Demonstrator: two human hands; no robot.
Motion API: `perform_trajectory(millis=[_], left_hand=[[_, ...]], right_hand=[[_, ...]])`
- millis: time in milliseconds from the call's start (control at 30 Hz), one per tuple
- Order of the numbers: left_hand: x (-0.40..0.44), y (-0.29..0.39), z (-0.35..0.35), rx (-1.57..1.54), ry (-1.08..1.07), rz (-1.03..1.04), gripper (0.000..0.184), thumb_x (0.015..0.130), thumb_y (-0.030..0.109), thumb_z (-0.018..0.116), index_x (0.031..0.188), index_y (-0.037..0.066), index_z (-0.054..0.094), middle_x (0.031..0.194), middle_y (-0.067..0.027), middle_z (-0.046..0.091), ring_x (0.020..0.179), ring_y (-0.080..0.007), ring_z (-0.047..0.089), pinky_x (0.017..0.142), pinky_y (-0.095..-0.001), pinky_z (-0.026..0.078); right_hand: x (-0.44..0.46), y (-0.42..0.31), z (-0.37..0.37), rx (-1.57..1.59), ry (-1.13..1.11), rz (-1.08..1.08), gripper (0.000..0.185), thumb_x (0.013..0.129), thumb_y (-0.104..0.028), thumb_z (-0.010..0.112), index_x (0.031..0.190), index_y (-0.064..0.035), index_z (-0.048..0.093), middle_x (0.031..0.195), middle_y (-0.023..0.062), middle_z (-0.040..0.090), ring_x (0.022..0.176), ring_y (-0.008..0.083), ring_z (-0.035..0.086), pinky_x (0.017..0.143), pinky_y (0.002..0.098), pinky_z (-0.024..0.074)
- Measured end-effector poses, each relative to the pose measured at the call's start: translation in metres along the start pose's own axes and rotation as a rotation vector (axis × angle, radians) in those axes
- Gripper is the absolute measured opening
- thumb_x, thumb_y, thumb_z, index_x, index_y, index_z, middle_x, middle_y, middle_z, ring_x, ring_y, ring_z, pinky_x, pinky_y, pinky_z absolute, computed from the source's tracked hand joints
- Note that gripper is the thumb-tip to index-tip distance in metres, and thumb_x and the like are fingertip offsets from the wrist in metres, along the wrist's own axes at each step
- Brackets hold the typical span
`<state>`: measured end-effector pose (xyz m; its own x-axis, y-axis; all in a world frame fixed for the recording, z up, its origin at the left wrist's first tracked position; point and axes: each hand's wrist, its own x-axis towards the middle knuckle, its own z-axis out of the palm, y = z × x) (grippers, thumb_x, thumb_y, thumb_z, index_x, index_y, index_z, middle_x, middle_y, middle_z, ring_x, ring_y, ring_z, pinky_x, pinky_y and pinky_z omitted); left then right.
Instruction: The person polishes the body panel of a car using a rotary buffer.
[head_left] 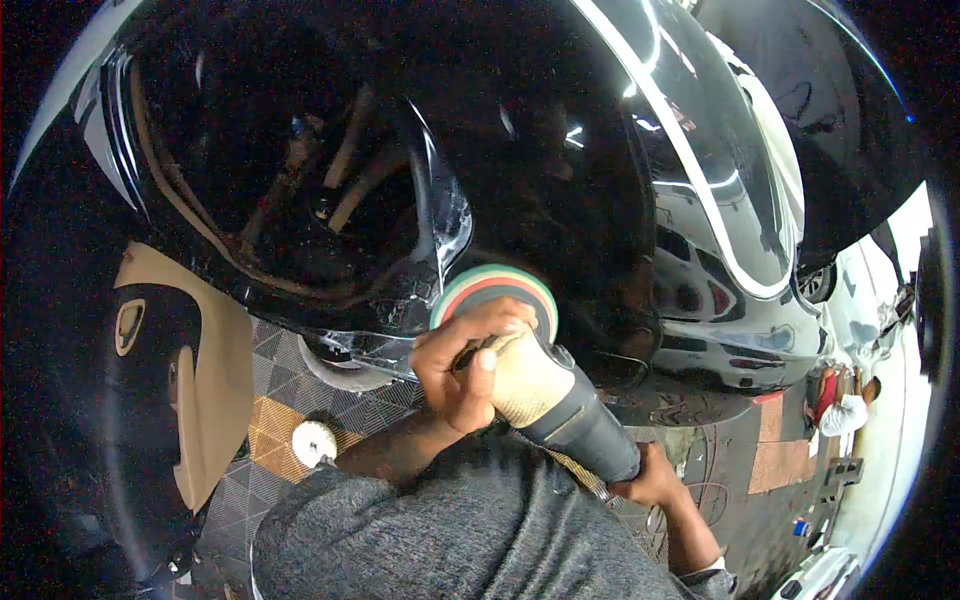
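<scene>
My left hand (460, 365) is wrapped round the head of a polisher (585, 430) with a beige front and a dark body. The tool's rear end is gripped by my right hand (650, 478). Its round pad (525, 287), ringed in green, yellow and red, is at the glossy black car body (560, 200), beside the edge of an opening; whether it touches cannot be made out. Whitish smears (455, 225) mark the panel just above the pad.
An open car door with beige trim (220, 350) stands at the left. A round white pad (315, 443) lies on the tiled floor (285, 410). Another dark car (720, 320) is to the right. Farther right are a person in white (848, 415) and a thin hose (712, 465).
</scene>
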<state>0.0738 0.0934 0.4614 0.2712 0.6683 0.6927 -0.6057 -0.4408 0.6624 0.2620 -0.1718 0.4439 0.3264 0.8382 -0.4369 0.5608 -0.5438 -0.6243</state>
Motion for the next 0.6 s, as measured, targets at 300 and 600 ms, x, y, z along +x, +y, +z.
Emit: perform_trajectory(millis=[300,600], left_hand=[[0.038,0.001,-0.019,-0.050,-0.086,0.198,0.035,0.090,0.023,0.050,0.101,-0.007,0.063,0.097,-0.0266,0.067,0.086,-0.0328,0.068,0.078,-0.0436,0.055],[0.091,0.011,0.048,0.031,-0.352,0.149,0.036,0.086,0.027,0.054,0.094,-0.005,0.068,0.093,-0.0224,0.071,0.084,-0.0292,0.071,0.078,-0.0402,0.057]], right_hand=[[0.028,-0.012,0.014,-0.033,0.102,-0.020,0.057,0.058,-0.025,0.084,0.105,0.0027,0.067,0.098,0.0226,0.071,0.095,0.0329,0.070,0.086,0.0393,0.0533],[0.035,0.007,0.064,0.402,0.080,-0.057,0.063,0.061,-0.029,0.083,0.113,0.0026,0.065,0.106,0.0214,0.071,0.101,0.0346,0.067,0.092,0.0421,0.0510]])
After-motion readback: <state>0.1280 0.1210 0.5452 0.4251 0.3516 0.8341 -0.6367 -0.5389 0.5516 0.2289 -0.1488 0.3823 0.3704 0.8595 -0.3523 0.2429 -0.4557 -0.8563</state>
